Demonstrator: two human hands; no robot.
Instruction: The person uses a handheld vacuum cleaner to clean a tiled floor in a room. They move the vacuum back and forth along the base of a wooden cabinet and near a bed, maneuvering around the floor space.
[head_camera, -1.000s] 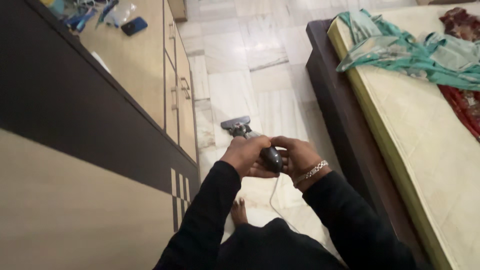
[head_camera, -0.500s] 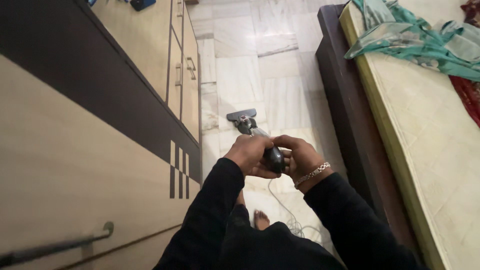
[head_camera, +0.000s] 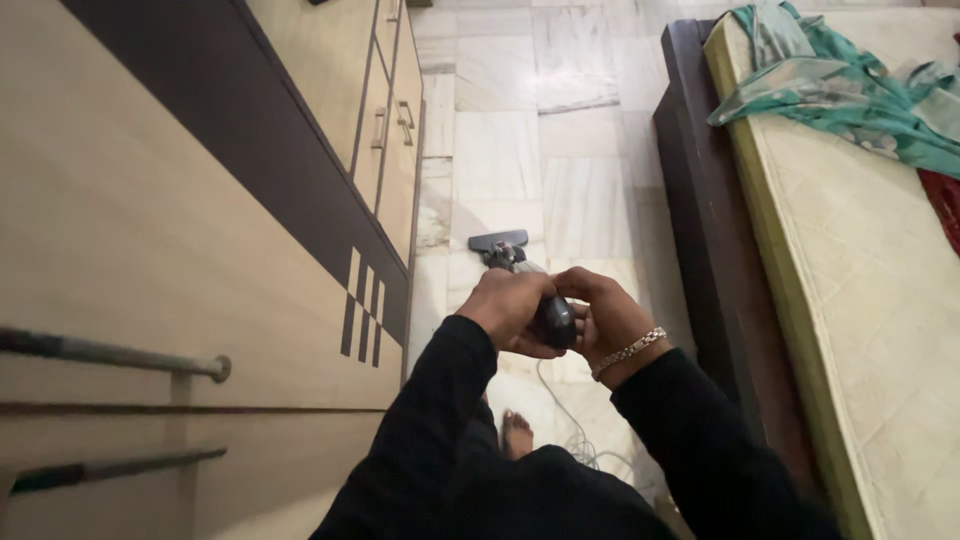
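At the centre of the frame, the left hand (head_camera: 512, 305) and right hand (head_camera: 603, 318) had their fingers curled tight around the vacuum cleaner handle (head_camera: 553, 320), steadying it so its floor nozzle (head_camera: 498, 242) lay flat on the marble floor (head_camera: 580, 190) between wardrobe (head_camera: 150, 230) and bed (head_camera: 850, 280).

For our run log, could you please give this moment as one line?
left hand: grips vacuum handle | right hand: grips vacuum handle | vacuum head: on marble floor | between cabinet and bed

I note a beige wardrobe (head_camera: 150, 220) with metal handles left, marble floor (head_camera: 540, 130) ahead, and a bed (head_camera: 860, 300) right, bearing a teal cloth (head_camera: 840, 90).
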